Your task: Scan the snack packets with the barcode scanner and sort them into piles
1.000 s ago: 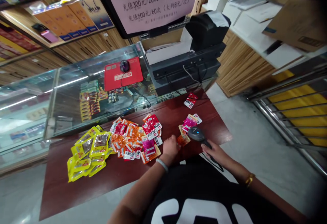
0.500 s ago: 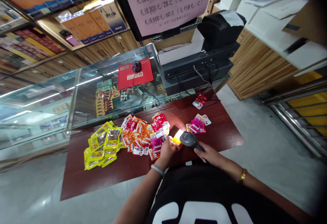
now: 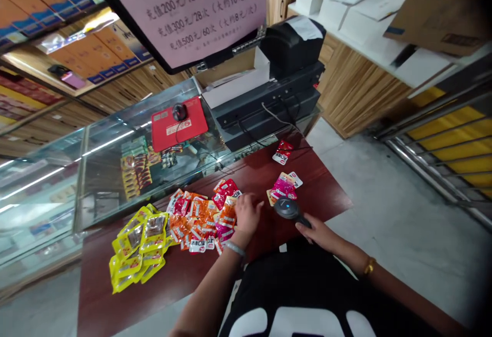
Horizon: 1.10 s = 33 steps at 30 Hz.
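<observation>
My right hand [image 3: 318,230] is wrapped around the handle of a dark handheld barcode scanner [image 3: 286,207], its head over the red-brown table. At the right edge of a pile of small snack packets [image 3: 202,216], my left hand [image 3: 248,215] has its thumb apart from its fingers. Those fingers are against or just beside an orange packet [image 3: 229,209]; the exact contact is hard to see. Red packets [image 3: 226,191] lie just behind it. Beyond the scanner sit a few pink packets [image 3: 283,187], with a red packet [image 3: 283,151] farther back.
Yellow snack packets [image 3: 140,245] are heaped on the left of the table [image 3: 184,280]. Behind it stands a glass counter [image 3: 103,173] bearing a red mat [image 3: 200,117], a mouse [image 3: 179,112] and a dark monitor with a pink price sheet [image 3: 192,14]. Cables trail near the back edge.
My left hand has moved left, from an orange packet lit under the scanner to the pile's edge, and its thumb has spread. The bright scanner light is gone. The view has shifted.
</observation>
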{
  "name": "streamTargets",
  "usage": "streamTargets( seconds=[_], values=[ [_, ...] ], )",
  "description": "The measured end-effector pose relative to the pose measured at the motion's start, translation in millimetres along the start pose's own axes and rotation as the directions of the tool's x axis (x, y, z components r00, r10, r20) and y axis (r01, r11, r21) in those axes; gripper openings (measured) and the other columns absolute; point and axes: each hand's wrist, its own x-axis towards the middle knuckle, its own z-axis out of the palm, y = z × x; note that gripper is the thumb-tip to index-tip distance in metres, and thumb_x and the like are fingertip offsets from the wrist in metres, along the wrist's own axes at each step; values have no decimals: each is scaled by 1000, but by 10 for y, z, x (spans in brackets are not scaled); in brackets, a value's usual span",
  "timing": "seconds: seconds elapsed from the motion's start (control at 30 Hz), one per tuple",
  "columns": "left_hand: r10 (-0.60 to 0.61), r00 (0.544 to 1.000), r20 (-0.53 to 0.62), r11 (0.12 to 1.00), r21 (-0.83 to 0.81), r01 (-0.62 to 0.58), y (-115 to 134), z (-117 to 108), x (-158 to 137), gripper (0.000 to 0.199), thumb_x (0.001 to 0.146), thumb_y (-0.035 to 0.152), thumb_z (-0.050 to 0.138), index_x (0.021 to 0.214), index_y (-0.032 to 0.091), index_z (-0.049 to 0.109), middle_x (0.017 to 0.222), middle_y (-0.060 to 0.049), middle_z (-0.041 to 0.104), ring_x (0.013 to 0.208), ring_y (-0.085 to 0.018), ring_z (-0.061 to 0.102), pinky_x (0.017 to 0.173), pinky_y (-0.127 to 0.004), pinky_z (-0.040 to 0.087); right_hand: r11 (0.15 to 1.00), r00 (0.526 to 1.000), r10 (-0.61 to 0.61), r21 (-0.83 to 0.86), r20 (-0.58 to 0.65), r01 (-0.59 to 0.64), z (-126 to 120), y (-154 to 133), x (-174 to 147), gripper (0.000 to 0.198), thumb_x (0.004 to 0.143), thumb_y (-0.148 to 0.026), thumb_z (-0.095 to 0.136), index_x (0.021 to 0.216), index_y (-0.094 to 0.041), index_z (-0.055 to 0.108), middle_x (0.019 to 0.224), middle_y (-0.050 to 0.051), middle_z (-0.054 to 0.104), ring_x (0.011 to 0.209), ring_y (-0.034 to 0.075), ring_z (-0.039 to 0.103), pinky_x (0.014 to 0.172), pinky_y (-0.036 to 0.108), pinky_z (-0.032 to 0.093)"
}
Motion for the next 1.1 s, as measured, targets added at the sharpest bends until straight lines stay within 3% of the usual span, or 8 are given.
streamTargets(
  seconds=[0.07,0.13,0.27,0.37,0.53,0.73,0.97,1.1],
  values=[
    [35,992,118,999,0,-35,320,246,223,38,84,42,65,114,19,57,114,-12,61,110,-28,55,98,-42,40,1000,999,23,9,-47,-23,-78,82,-18,57,81,-65,61,109,-16,56,55,-9,47,43,10,43,44,23,34],
    [-8,976,218,999,51,-4,582,445,407,45,81,44,68,117,18,56,119,-15,59,112,-30,54,96,-43,40,999,996,34,33,-86,-31,-145,155,-36,55,81,-66,59,107,-17,55,54,-9,46,44,10,43,45,24,34],
    [-96,938,334,986,160,44,785,617,604,42,81,34,67,116,15,54,118,-18,60,115,-33,54,95,-44,39,997,989,32,72,-144,-21,-235,206,-60,53,82,-67,57,103,-19,53,53,-10,45,44,11,44,46,24,34],
    [-100,932,349,992,111,64,695,601,611,42,81,31,67,118,15,52,110,-16,65,111,-30,59,95,-42,40,998,987,21,58,-158,-12,-278,154,-56,53,83,-66,57,105,-19,53,53,-10,45,43,11,44,47,25,35],
    [-164,920,356,963,-144,227,412,457,455,42,84,25,66,123,20,52,109,-9,71,101,-19,67,86,-29,46,998,991,-14,52,-134,21,-307,45,29,52,86,-62,56,115,-18,53,56,-10,46,46,11,45,48,25,36],
    [-228,928,295,900,-301,316,197,249,187,38,82,22,66,119,21,55,107,-6,71,97,-17,67,86,-29,49,996,998,-31,84,-51,35,-199,-124,189,55,82,-64,60,111,-18,53,54,-11,45,43,11,42,46,24,34],
    [-336,909,246,868,-295,400,-34,86,-67,34,82,24,66,114,22,57,105,-6,71,96,-19,67,86,-31,50,999,998,-45,2,42,45,-67,-319,248,53,82,-67,59,104,-19,55,51,-10,45,42,11,42,45,24,33],
    [-446,892,72,880,-147,452,-316,-212,-258,35,86,28,59,121,21,56,111,-9,68,101,-24,64,91,-38,48,996,996,-59,-65,63,63,-55,-264,253,47,80,-62,64,100,-20,60,55,-6,52,46,12,46,46,25,36]
  ],
)
